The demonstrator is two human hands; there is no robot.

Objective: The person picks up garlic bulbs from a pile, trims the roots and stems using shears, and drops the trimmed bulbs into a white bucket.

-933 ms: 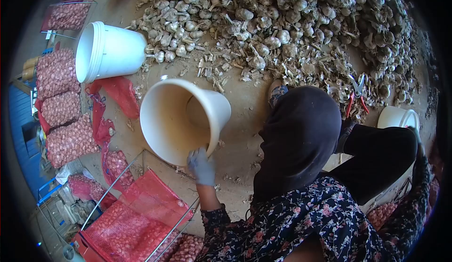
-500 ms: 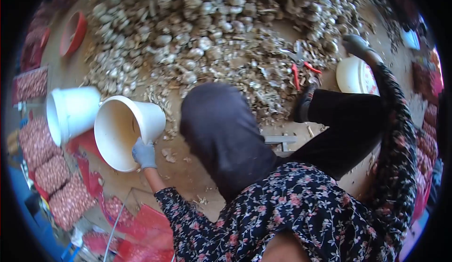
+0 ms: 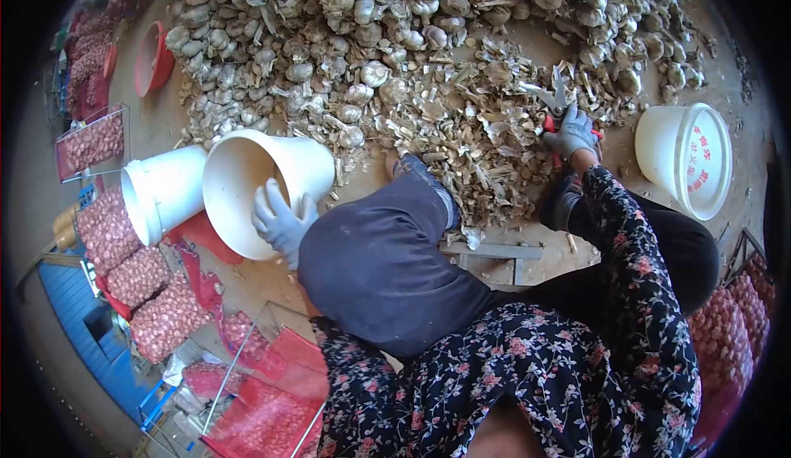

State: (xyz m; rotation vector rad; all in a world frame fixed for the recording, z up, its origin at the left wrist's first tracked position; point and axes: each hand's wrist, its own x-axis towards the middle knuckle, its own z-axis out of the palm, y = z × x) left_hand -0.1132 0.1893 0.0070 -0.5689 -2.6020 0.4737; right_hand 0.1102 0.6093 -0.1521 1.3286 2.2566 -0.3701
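My left hand [image 3: 282, 217], in a grey glove, is open with its fingers spread at the mouth of a tilted cream bucket [image 3: 311, 161], beside my bent knee. My right hand [image 3: 570, 134], also gloved, is closed on the red handles of the pruning shears [image 3: 557, 95], whose blades stand open and point up and left. The shears are over a litter of dry garlic skins and stalks [image 3: 494, 149]. Beyond lies a large heap of garlic bulbs [image 3: 346, 13].
A second white bucket [image 3: 165, 190] lies at the left, near a red basin [image 3: 154, 58]. A lidded white tub [image 3: 684, 160] lies at the right. Filled net sacks [image 3: 169, 314] and red netting [image 3: 276, 408] are at the lower left. A metal frame [image 3: 494, 252] is by my feet.
My right hand has moved left from beside the tub and taken the shears' handles. My left hand has let go of the bucket's rim and opened. The view has shifted.
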